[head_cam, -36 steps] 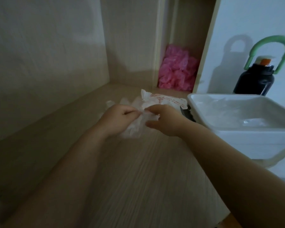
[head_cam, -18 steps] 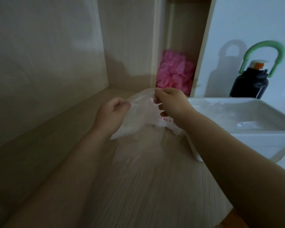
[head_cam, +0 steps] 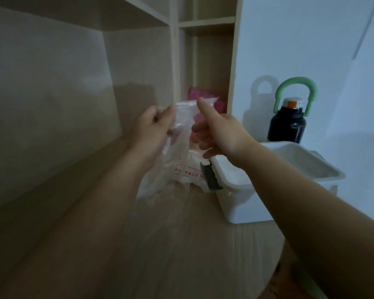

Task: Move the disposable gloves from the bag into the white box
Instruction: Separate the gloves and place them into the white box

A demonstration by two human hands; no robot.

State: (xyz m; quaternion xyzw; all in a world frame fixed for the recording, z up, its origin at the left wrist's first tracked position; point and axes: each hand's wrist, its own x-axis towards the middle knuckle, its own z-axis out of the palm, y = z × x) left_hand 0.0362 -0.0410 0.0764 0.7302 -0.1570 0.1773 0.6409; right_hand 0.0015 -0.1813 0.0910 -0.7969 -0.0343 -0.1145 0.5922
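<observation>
A thin clear disposable glove is stretched in the air between both hands and hangs down toward the desk. My left hand pinches its left edge with curled fingers. On its right side my right hand holds it, thumb up against the top edge and fingers behind the film. Below them the plastic bag with red print lies on the desk against the white box. The box stands open at the right with a dark latch on its near end; its contents are hard to make out.
A black bottle with a green loop handle stands behind the box by the white wall. Something pink sits in the narrow shelf compartment behind the hands. Wooden shelf walls close off the left and back of the wooden desk.
Both hands have risen from the desk, lifting the clear glove up and spreading it. The printed bag has stayed down beside the box. The camera has tilted upward.
</observation>
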